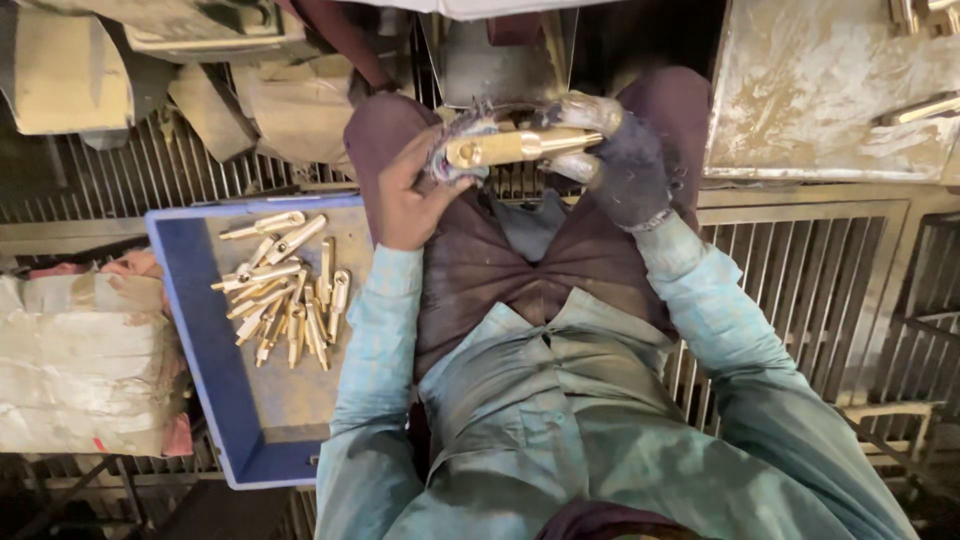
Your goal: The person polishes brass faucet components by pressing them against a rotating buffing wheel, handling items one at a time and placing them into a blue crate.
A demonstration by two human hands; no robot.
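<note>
- The left hand point(410, 205), bare, is raised over the person's lap with its fingers curled round a scrap of grey cloth point(455, 150) wrapped on one end of a brass fitting point(515, 146)
- The right hand point(615, 150), in a dark worn glove, is closed on the fitting's other end, thumb below and fingers over the top
- The fitting lies nearly level between both hands, its long axis running left to right, thicker end toward the left hand
- Its narrow tip is hidden inside the glove
- A blue tray point(200, 300) by the left knee holds a heap of similar brass pieces point(285, 290), pointing various ways
- A whitish slab point(820, 90) at upper right is cut off by the frame
</note>
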